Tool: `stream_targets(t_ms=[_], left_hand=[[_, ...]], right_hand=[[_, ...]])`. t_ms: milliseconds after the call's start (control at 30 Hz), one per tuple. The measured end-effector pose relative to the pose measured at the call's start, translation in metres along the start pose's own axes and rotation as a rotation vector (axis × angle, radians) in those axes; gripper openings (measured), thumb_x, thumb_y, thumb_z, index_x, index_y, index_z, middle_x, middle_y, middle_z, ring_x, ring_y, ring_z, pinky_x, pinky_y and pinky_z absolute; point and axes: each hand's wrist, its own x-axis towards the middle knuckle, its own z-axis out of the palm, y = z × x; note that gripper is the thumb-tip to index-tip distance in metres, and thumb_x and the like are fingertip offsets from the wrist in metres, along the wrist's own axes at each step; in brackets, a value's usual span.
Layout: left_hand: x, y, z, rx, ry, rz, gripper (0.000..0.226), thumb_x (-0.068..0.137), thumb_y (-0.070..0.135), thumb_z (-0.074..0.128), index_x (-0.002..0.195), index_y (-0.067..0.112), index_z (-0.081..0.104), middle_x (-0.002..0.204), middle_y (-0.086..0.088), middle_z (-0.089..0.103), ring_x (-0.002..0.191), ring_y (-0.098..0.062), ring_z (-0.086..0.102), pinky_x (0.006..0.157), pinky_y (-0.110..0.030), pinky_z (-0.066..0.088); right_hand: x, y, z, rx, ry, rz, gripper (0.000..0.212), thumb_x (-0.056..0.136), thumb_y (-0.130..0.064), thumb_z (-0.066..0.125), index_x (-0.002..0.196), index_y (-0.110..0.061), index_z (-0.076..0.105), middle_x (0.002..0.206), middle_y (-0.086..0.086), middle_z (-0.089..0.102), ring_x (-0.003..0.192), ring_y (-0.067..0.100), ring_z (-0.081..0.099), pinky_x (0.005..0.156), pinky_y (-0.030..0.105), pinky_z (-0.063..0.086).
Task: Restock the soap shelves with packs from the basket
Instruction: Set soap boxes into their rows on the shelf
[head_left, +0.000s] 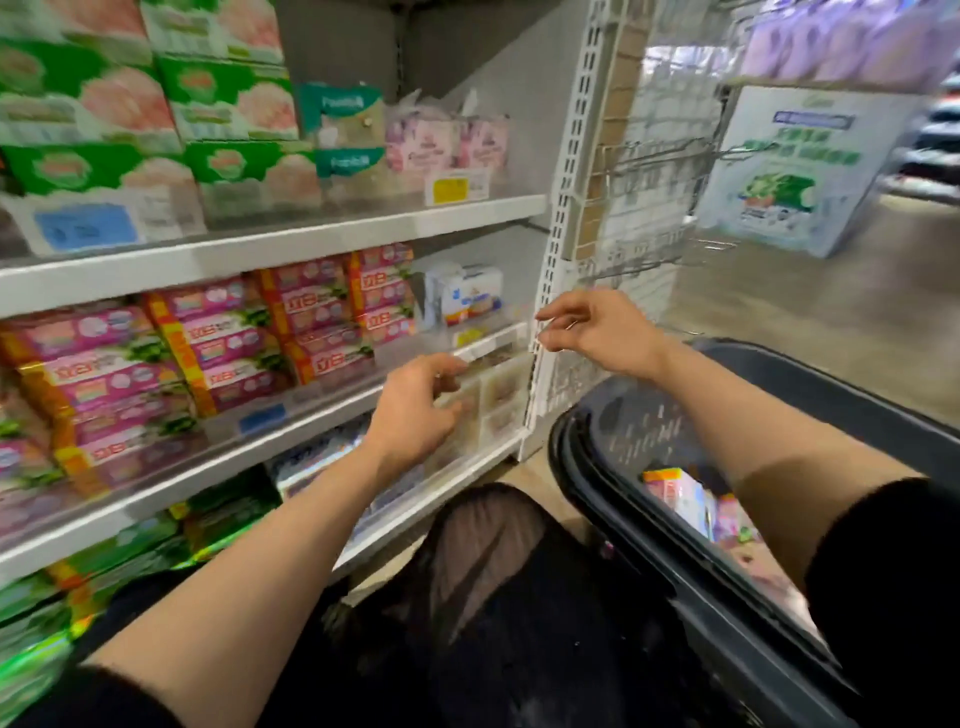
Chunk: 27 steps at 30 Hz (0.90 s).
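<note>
Now the soap packs (675, 493) I must shelve lie in the dark basket (779, 587) at lower right, below and behind my right hand (597, 332), the nearer one; it hovers loosely curled, holding nothing. My left hand (415, 410), fingers bent, touches pale boxes (498, 395) on the lower shelf (441, 483), mid-frame.
</note>
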Motion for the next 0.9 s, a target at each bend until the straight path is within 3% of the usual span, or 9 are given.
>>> stream_targets(t_ms=[67, 133, 233, 333, 433, 500, 667, 800, 900], left_hand=[[0.005, 0.041, 0.022, -0.018, -0.1, 0.125, 0.035, 0.083, 0.009, 0.069, 0.118, 0.009, 0.064, 0.118, -0.007, 0.065, 0.105, -0.018, 0.064, 0.091, -0.025, 0.048], [0.007, 0.077, 0.044, -0.042, -0.191, 0.219, 0.035, 0.083, 0.009, 0.071, 0.118, 0.009, 0.064, 0.117, -0.008, 0.064, 0.106, -0.017, 0.062, 0.094, -0.029, 0.048], [0.009, 0.117, 0.082, 0.022, -0.356, 0.336, 0.039, 0.083, 0.012, 0.073, 0.121, 0.009, 0.062, 0.12, -0.01, 0.062, 0.11, -0.019, 0.059, 0.097, -0.032, 0.045], [0.01, 0.138, 0.125, 0.166, -0.514, 0.425, 0.048, 0.081, 0.019, 0.075, 0.125, 0.009, 0.059, 0.118, -0.016, 0.058, 0.113, -0.029, 0.057, 0.095, -0.032, 0.041], [0.011, 0.148, 0.167, 0.307, -0.663, 0.439, 0.058, 0.082, 0.025, 0.074, 0.133, 0.01, 0.051, 0.12, -0.015, 0.052, 0.115, -0.029, 0.052, 0.095, -0.028, 0.034], [0.014, 0.152, 0.191, 0.379, -0.74, 0.429, 0.064, 0.08, 0.028, 0.075, 0.136, 0.01, 0.047, 0.122, -0.015, 0.051, 0.116, -0.03, 0.05, 0.094, -0.028, 0.034], [0.027, 0.157, 0.244, 0.477, -0.825, 0.362, 0.069, 0.08, 0.028, 0.075, 0.136, 0.004, 0.043, 0.129, -0.018, 0.05, 0.122, -0.032, 0.047, 0.098, -0.034, 0.039], [0.053, 0.147, 0.276, 0.404, -0.729, 0.138, 0.059, 0.08, 0.023, 0.075, 0.128, 0.001, 0.05, 0.129, -0.017, 0.056, 0.116, -0.031, 0.054, 0.094, -0.036, 0.047], [0.071, 0.136, 0.297, 0.428, -0.698, -0.005, 0.056, 0.081, 0.023, 0.074, 0.128, 0.003, 0.052, 0.127, -0.016, 0.058, 0.114, -0.031, 0.056, 0.089, -0.032, 0.048]], right_hand=[[-0.031, 0.026, -0.043, -0.05, 0.081, 0.039, 0.019, 0.083, -0.007, 0.072, 0.101, -0.008, 0.068, 0.087, 0.015, 0.068, 0.083, 0.022, 0.065, 0.085, 0.038, 0.055], [-0.068, 0.055, -0.077, -0.107, 0.128, 0.112, 0.015, 0.082, -0.005, 0.071, 0.095, -0.011, 0.067, 0.082, 0.012, 0.068, 0.075, 0.015, 0.065, 0.079, 0.042, 0.054], [-0.122, 0.099, -0.108, -0.212, 0.128, 0.243, 0.018, 0.08, 0.001, 0.071, 0.098, -0.002, 0.069, 0.085, 0.013, 0.07, 0.066, 0.003, 0.064, 0.076, 0.035, 0.053], [-0.167, 0.136, -0.12, -0.294, 0.115, 0.351, 0.025, 0.079, -0.006, 0.074, 0.103, 0.0, 0.071, 0.098, 0.014, 0.072, 0.087, 0.015, 0.063, 0.088, 0.034, 0.049], [-0.2, 0.168, -0.125, -0.315, 0.072, 0.469, 0.025, 0.079, -0.014, 0.076, 0.102, -0.005, 0.071, 0.095, 0.01, 0.073, 0.083, 0.013, 0.061, 0.076, 0.024, 0.044], [-0.213, 0.189, -0.125, -0.287, 0.058, 0.534, 0.027, 0.08, -0.014, 0.075, 0.102, 0.0, 0.069, 0.094, 0.015, 0.073, 0.081, 0.018, 0.064, 0.075, 0.025, 0.045], [-0.217, 0.236, -0.112, -0.339, 0.01, 0.672, 0.038, 0.08, -0.017, 0.072, 0.112, 0.002, 0.065, 0.108, 0.017, 0.069, 0.103, 0.029, 0.062, 0.09, 0.035, 0.047], [-0.202, 0.268, -0.095, -0.351, -0.044, 0.73, 0.049, 0.08, -0.025, 0.074, 0.122, -0.005, 0.059, 0.12, 0.012, 0.064, 0.11, 0.027, 0.059, 0.09, 0.03, 0.046], [-0.182, 0.282, -0.085, -0.371, -0.001, 0.716, 0.049, 0.083, -0.033, 0.071, 0.12, -0.004, 0.057, 0.119, 0.012, 0.061, 0.109, 0.03, 0.057, 0.092, 0.038, 0.047]])
